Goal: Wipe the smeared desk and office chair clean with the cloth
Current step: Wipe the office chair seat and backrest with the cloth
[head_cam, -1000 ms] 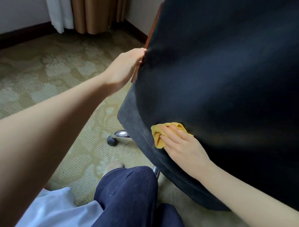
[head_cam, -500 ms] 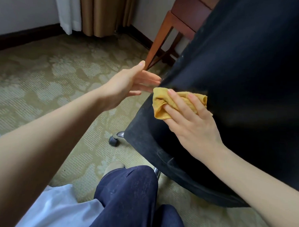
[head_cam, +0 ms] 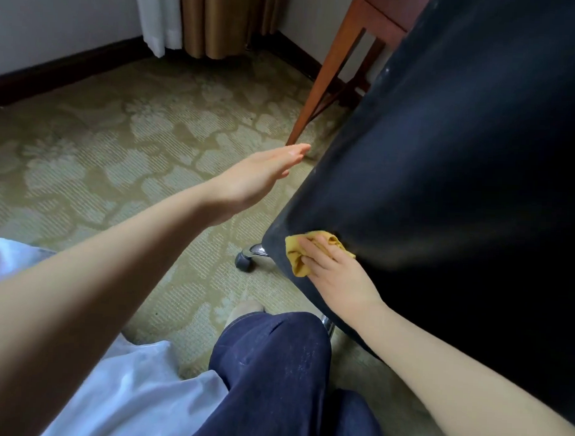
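The black office chair (head_cam: 462,192) fills the right side of the view, its dark padded back turned toward the person. The yellow cloth (head_cam: 297,259) sits bunched against the chair's lower left edge. The right hand (head_cam: 339,279) lies flat over it with fingers (head_cam: 314,248) spread and fairly straight, pressing the cloth to the fabric rather than clenching it; the thumb is hidden.

The left hand (head_cam: 255,177) hangs in the air just left of the chair's edge, released, fingers straight and together, holding nothing and clear of the upholstery.

Below the chair's left edge, 1 dark caster (head_cam: 244,261) on a chrome arm stands on the patterned green carpet (head_cam: 101,150). Behind the chair, at its upper left, rises the red-brown wooden counter (head_cam: 380,14) with a slanted leg (head_cam: 322,71) reaching the floor. Farther left of the chair, a tan curtain (head_cam: 222,17) hangs in the room's corner.

In front of the chair, the person's knee in dark blue jeans (head_cam: 273,365) and a white shirt (head_cam: 123,402) show at the bottom.
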